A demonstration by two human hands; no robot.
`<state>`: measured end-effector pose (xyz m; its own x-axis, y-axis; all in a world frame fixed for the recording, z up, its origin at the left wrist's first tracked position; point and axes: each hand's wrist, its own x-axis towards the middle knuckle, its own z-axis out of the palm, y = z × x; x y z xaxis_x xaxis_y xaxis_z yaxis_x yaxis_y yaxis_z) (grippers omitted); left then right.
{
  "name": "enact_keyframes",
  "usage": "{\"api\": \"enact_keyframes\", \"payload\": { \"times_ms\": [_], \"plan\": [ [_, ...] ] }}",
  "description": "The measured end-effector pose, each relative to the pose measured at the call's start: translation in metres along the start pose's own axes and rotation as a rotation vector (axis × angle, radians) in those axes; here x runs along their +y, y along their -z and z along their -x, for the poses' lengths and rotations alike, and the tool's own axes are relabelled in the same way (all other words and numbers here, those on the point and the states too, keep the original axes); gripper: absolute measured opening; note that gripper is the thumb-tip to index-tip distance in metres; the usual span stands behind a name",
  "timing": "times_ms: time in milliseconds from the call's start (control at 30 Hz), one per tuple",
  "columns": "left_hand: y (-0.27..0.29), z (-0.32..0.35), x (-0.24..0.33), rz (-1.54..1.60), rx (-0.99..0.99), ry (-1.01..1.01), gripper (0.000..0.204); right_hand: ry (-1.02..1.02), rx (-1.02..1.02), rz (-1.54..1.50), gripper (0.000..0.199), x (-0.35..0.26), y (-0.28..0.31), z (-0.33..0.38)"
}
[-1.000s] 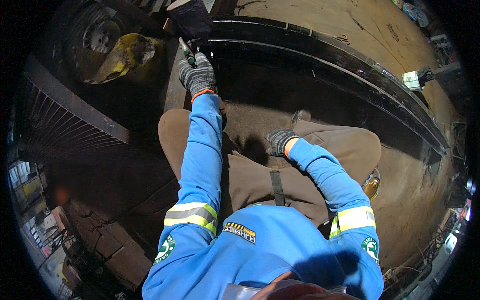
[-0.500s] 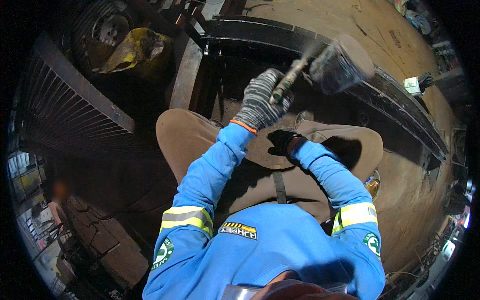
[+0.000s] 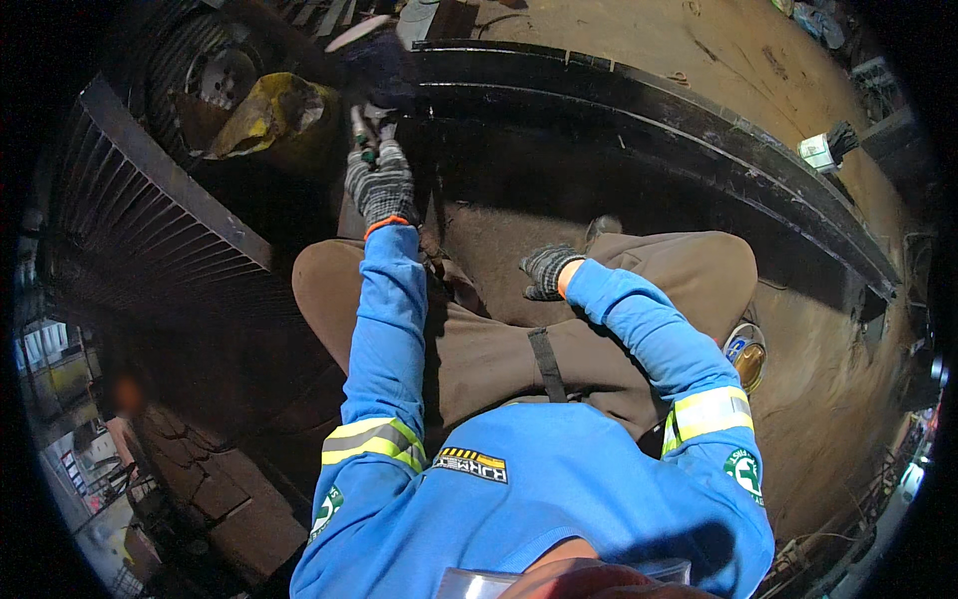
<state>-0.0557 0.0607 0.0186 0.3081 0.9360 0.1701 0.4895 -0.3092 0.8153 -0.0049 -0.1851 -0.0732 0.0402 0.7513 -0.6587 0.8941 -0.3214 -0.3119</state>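
My left hand [image 3: 381, 187], in a grey striped knit glove with an orange cuff, is raised at the upper left. It is closed around a slim plier-like tool [image 3: 367, 150] with green bits near the fingers. At the tool's far end is a dark, blurred cylinder [image 3: 377, 68] with a pale round end; its exact kind does not show. My right hand [image 3: 547, 272], in a similar glove, hovers empty beside my right thigh, fingers loosely bent and thumb apart. Beyond both hands runs a long, dark, curved steel beam [image 3: 639, 105].
A ribbed metal piece [image 3: 170, 175] stands at the left, near a crumpled yellow bag or container [image 3: 269, 115]. A white tub [image 3: 820, 152] with dark contents sits behind the beam at the right. My legs are folded in front of me on the brown floor [image 3: 818, 399].
My left hand has swung left and forward with the tool and the dark cylinder, from over the beam to near the yellow item. My right hand has shifted slightly left, out of shadow.
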Motion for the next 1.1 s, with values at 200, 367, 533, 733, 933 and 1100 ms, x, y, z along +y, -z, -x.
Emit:
{"api": "enact_keyframes", "payload": {
  "times_ms": [200, 367, 533, 733, 933, 1100],
  "plan": [
    [-0.013, 0.012, -0.011, 0.027, -0.030, -0.093, 0.023, 0.010, -0.048, 0.016, 0.058, -0.004, 0.006, -0.002],
    [-0.036, 0.056, 0.025, 0.090, -0.505, -0.415, 0.030, -0.008, -0.004, -0.030, 0.056, 0.001, 0.000, 0.002],
    [-0.021, 0.073, 0.061, 0.209, -0.751, -0.594, 0.035, 0.057, 0.036, -0.071, 0.058, 0.010, -0.015, -0.003],
    [-0.028, 0.059, 0.043, 0.117, -0.719, -0.384, 0.042, -0.075, -0.045, -0.120, 0.058, 0.027, 0.009, 0.025],
    [0.008, 0.025, 0.009, 0.565, -0.450, -0.035, 0.031, -0.467, 0.254, 0.130, 0.071, 0.185, 0.099, 0.048],
    [0.031, -0.014, -0.029, -0.338, -0.285, -0.666, 0.026, -0.810, 0.399, 0.155, 0.116, 0.302, 0.151, 0.057]
  ]
}}
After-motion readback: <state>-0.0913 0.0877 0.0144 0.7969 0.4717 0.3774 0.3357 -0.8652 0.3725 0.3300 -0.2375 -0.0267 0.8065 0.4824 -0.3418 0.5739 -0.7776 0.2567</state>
